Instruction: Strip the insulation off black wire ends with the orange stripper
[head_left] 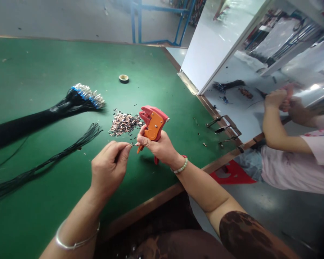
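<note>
My right hand (158, 145) grips a red and orange crimping tool (153, 124), holding it upright just above the green table (43, 72). My left hand (110, 167) is closed in a pinch on a thin wire end (133, 145), which touches the fingertips of the right hand beside the tool's handle. A small heap of metal terminals (123, 124) lies on the table just beyond both hands.
A bundle of black wires with blue and silver terminals (83, 96) lies at left, and loose black wires (54, 158) run below it. A small tape roll (123, 78) sits farther back. Another person (291, 151) works at the adjoining white table (232, 104) on the right.
</note>
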A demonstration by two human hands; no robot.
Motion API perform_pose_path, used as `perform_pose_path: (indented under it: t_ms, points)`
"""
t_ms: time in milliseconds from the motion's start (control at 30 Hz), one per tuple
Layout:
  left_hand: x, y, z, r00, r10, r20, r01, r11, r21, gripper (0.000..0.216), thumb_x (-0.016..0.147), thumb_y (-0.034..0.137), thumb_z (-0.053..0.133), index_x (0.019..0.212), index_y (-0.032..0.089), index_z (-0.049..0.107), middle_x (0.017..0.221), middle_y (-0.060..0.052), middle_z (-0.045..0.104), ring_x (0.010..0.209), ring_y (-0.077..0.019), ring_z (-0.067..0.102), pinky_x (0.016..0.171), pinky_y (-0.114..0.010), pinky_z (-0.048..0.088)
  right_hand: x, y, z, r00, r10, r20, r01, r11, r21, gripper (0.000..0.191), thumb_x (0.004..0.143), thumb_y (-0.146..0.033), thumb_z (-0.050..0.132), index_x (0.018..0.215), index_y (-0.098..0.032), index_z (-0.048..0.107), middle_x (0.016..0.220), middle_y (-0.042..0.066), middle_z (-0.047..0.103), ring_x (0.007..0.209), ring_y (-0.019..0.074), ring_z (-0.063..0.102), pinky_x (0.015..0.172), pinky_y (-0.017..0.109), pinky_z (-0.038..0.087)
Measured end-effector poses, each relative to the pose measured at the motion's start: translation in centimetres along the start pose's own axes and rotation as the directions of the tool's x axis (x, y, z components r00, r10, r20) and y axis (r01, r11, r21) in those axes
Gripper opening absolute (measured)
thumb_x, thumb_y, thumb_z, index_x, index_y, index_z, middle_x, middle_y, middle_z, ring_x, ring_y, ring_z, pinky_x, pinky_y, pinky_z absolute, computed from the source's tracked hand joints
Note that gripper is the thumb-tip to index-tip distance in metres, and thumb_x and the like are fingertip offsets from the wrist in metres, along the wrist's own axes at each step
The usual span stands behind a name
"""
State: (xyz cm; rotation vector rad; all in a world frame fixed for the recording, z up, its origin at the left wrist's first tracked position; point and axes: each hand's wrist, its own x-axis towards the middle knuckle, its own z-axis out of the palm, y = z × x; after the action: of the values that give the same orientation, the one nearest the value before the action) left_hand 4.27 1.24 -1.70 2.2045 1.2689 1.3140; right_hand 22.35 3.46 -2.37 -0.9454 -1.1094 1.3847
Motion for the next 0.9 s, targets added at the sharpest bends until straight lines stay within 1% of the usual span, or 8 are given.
perform_pose_path:
  t_ms: [67, 133, 333, 433, 600, 667, 800, 900]
  points:
    - [0.05, 0.10, -0.16, 0.999, -0.042, -0.003, 0.042, 0.999, -0.005, 0.011, 0.098, 0.023, 0.063, 0.089, 0.020, 0.068, 0.073, 0.004, 0.063, 0.062, -0.0100, 0.057, 0.063, -0.022, 0.046, 0.15, -0.21, -0.22, 0.999, -0.015, -0.042, 0.016, 1.000, 0.015, 0.047, 0.074, -0.050, 0.091, 0.094, -0.019, 0.061, 0.084, -0.002, 0.061, 0.073, 0.0129, 0.065, 0.073, 0.030, 0.061]
    - [0.08, 0.23, -0.28, 0.997, -0.072, 0.001, 0.072, 0.997, -0.024, 0.011, 0.098, 0.023, 0.063, 0.088, 0.021, 0.068, 0.073, 0.005, 0.063, 0.062, -0.0093, 0.056, 0.062, -0.021, 0.045, 0.25, -0.47, -0.38, 0.998, -0.022, -0.057, 0.023, 1.000, 0.019, 0.046, 0.075, -0.051, 0.089, 0.094, -0.019, 0.061, 0.085, -0.002, 0.060, 0.073, 0.0126, 0.065, 0.074, 0.030, 0.061]
    - [0.07, 0.28, -0.28, 0.995, -0.104, 0.011, 0.104, 0.993, -0.053, 0.011, 0.098, 0.024, 0.064, 0.089, 0.021, 0.069, 0.073, 0.006, 0.063, 0.061, -0.0084, 0.056, 0.062, -0.021, 0.044, -0.07, -0.68, 0.10, 0.995, 0.027, 0.094, -0.032, 0.998, 0.059, 0.042, 0.074, -0.042, 0.091, 0.092, -0.018, 0.062, 0.088, 0.000, 0.062, 0.074, 0.0124, 0.062, 0.071, 0.030, 0.060]
    - [0.04, 0.12, -0.30, 0.995, -0.095, 0.021, 0.096, 0.994, -0.049, 0.011, 0.098, 0.025, 0.064, 0.089, 0.021, 0.069, 0.073, 0.005, 0.065, 0.062, -0.0091, 0.057, 0.062, -0.022, 0.044, -0.20, -0.44, 0.22, 0.996, 0.008, 0.093, -0.013, 0.998, 0.055, 0.038, 0.077, -0.040, 0.089, 0.093, -0.019, 0.062, 0.088, 0.000, 0.061, 0.075, 0.0128, 0.063, 0.071, 0.030, 0.060]
    - [0.08, 0.07, -0.44, 0.991, -0.130, 0.032, 0.132, 0.990, -0.058, 0.012, 0.098, 0.026, 0.063, 0.089, 0.022, 0.069, 0.074, 0.005, 0.065, 0.063, -0.0093, 0.057, 0.063, -0.022, 0.045, 0.02, -0.43, -0.23, 1.000, -0.002, 0.031, 0.001, 0.999, 0.050, 0.038, 0.080, -0.044, 0.086, 0.094, -0.019, 0.061, 0.088, 0.000, 0.060, 0.076, 0.0136, 0.065, 0.072, 0.030, 0.061]
    - [0.13, 0.17, -0.48, 0.988, -0.147, 0.038, 0.149, 0.987, -0.066, 0.013, 0.098, 0.028, 0.063, 0.088, 0.022, 0.069, 0.074, 0.005, 0.066, 0.063, -0.0099, 0.058, 0.063, -0.022, 0.046, 0.04, -0.55, -0.26, 0.999, 0.010, 0.049, -0.012, 0.999, 0.050, 0.039, 0.078, -0.044, 0.088, 0.093, -0.019, 0.061, 0.087, -0.001, 0.061, 0.076, 0.0135, 0.065, 0.071, 0.030, 0.061]
    - [0.18, 0.25, -0.50, 0.986, -0.153, 0.062, 0.158, 0.984, -0.081, 0.016, 0.098, 0.030, 0.062, 0.087, 0.022, 0.070, 0.075, 0.004, 0.069, 0.064, -0.0111, 0.060, 0.064, -0.023, 0.047, -0.15, -0.50, 0.08, 0.988, 0.001, 0.156, -0.010, 0.998, 0.056, 0.036, 0.078, -0.041, 0.087, 0.092, -0.019, 0.063, 0.089, 0.000, 0.062, 0.075, 0.0128, 0.061, 0.069, 0.029, 0.060]
    - [0.16, 0.08, -0.51, 0.985, -0.149, 0.083, 0.156, 0.984, -0.088, 0.016, 0.097, 0.031, 0.062, 0.086, 0.022, 0.071, 0.076, 0.003, 0.070, 0.064, -0.0120, 0.061, 0.064, -0.023, 0.049, -0.20, -0.32, 0.15, 0.992, -0.022, 0.125, 0.019, 1.000, 0.023, 0.035, 0.079, -0.042, 0.086, 0.092, -0.019, 0.063, 0.088, 0.000, 0.061, 0.075, 0.0128, 0.059, 0.072, 0.030, 0.060]
